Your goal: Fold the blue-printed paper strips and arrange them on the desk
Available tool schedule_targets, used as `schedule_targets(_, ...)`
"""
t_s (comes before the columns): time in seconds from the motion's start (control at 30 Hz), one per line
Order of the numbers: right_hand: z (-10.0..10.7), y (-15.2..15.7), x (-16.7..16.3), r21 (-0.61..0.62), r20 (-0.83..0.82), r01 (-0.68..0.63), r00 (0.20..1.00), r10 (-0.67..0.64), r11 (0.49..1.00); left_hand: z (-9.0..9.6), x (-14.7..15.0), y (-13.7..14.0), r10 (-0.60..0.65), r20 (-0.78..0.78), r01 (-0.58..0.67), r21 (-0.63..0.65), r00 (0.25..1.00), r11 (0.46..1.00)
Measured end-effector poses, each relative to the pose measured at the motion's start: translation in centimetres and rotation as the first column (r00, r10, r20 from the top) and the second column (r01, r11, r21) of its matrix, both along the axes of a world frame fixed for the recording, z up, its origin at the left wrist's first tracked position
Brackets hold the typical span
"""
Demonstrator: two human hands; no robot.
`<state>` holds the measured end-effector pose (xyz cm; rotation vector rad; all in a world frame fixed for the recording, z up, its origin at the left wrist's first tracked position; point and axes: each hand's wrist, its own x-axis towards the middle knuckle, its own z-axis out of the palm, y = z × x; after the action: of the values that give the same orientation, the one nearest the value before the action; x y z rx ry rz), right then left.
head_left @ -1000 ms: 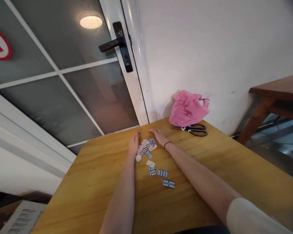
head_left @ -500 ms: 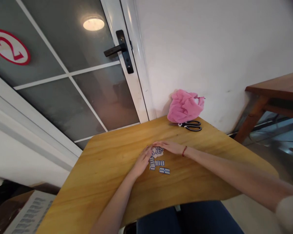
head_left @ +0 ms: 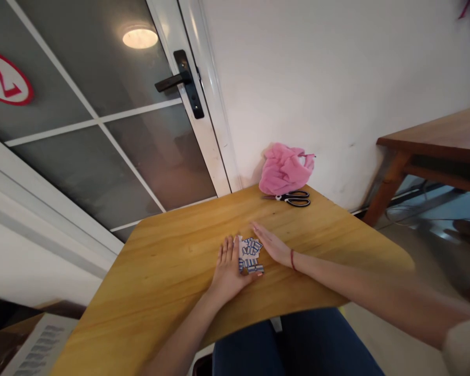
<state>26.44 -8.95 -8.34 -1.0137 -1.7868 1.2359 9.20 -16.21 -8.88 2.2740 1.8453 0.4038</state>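
Note:
A small heap of flat white pieces with dark blue edges [head_left: 251, 247] lies on the wooden table [head_left: 172, 266] between my two hands; what is printed on them is too small to read. Flat on the left side of the heap rests my left hand [head_left: 229, 267], fingers stretched forward and thumb reaching along the heap's near edge. My right hand [head_left: 273, 244], a red string round its wrist, lies along the right side with its fingers straight and together, angled toward the far left. Neither hand grips a piece.
Black-handled scissors [head_left: 293, 198] lie near the far edge, beside a crumpled pink cloth [head_left: 285, 168] against the wall. A glazed door [head_left: 137, 156] stands behind the table's left side. A second wooden table [head_left: 434, 136] is at the right, and a box with printed paper [head_left: 39, 344] at lower left.
My hands have moved apart from nearly touching at the heap's far side. The left thumb now spans the near edge, and the outlying pieces sit closer to the heap. The view has shifted right.

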Motion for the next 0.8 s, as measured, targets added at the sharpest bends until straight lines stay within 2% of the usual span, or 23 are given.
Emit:
schedule_targets(0.07, -0.4, 0.4, -2.1, -0.045, -0.108, -0.033, 0.994, 0.028, 0.998, -0.2, 0.7, 1.4, -0.022, 0.035, 0.022, 0.017, 0.999, 1.000)
schedule_targets(0.13, -0.5, 1.0, -3.6, -0.116, -0.270, -0.017, 0.963, -0.015, 0.993, -0.4, 1.1, 2.6, -0.022, 0.073, 0.019, 0.036, 0.997, 0.999)
schedule_targets(0.23, -0.3, 2.2, -4.6, -0.236, -0.442, 0.026, 0.887, -0.131, 0.972, -0.6, 1.0, 3.5, -0.037, 0.126, 0.027, 0.083, 0.991, 0.996)
schedule_targets(0.33, 0.2, 3.3, -4.5, -0.395, -0.557, 0.088, 0.769, -0.314, 0.914, -0.4, 0.7, 3.3, -0.084, 0.198, 0.052, 0.161, 0.977, 0.986)
schedule_targets(0.43, 0.4, 3.7, -3.9, -0.464, -0.611, 0.178, 0.645, -0.459, 0.868, 0.1, 0.5, 2.7, -0.093, 0.226, 0.043, 0.218, 0.970, 0.975)
schedule_targets(0.6, 0.5, 3.1, -3.8, -0.462, -0.626, 0.273, 0.573, -0.529, 0.844, 1.2, 1.4, 2.7, -0.304, 0.016, 0.294, 0.222, 0.952, 0.930)
schedule_targets(0.7, 0.6, 3.1, -3.9, -0.484, -0.623, 0.277, 0.557, -0.549, 0.830, 1.7, 2.1, 2.7, -0.272, -0.058, 0.278, 0.212, 0.960, 0.937)
schedule_targets(0.8, 0.8, 3.2, -3.8, -0.496, -0.621, 0.260, 0.561, -0.548, 0.829, 2.3, 1.9, 2.2, -0.233, -0.073, 0.244, 0.278, 0.970, 0.929)
